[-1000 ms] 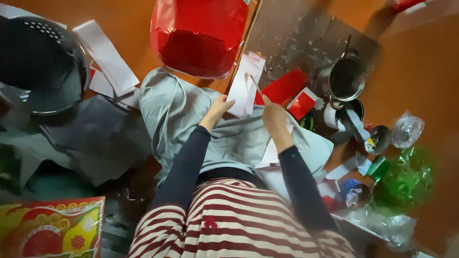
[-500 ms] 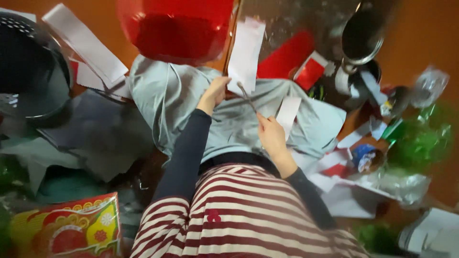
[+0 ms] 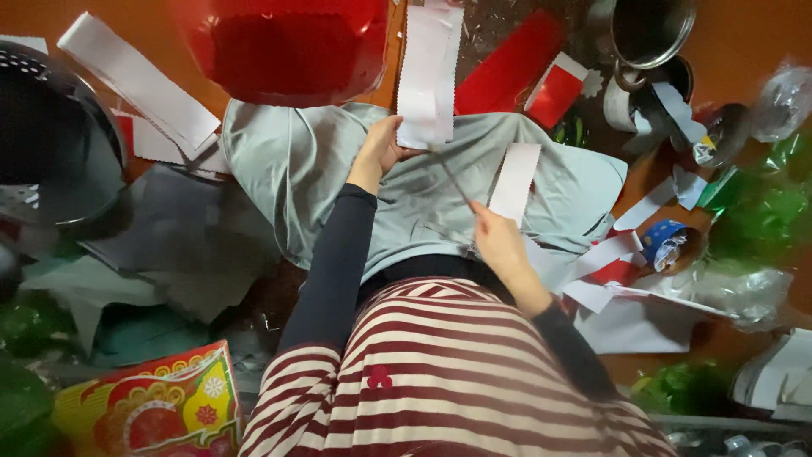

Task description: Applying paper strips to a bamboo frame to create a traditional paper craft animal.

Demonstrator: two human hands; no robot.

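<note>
1. The left hand [image 3: 381,151] is gripping the lower left corner of a white paper sheet [image 3: 430,72], fingers curled shut on its edge, holding it up over a pale grey cloth [image 3: 296,178] that is spreading across the lap.
2. The right hand [image 3: 499,241] is closing around the handle end of thin scissors [image 3: 452,179], whose blades are pointing up toward the sheet's bottom edge; whether the tips are touching the paper is too blurred to tell.
3. A narrow white paper strip [image 3: 513,182] is lying just beside the right hand, over the cloth.
4. A red plastic basin [image 3: 292,46] is sitting just left of the held sheet, above the cloth.
5. A steel pot [image 3: 647,30] is standing at the upper right, with a red card [image 3: 506,72] lying between it and the sheet.
6. A dark colander [image 3: 51,135] is resting at the far left, well apart from both hands.
</note>
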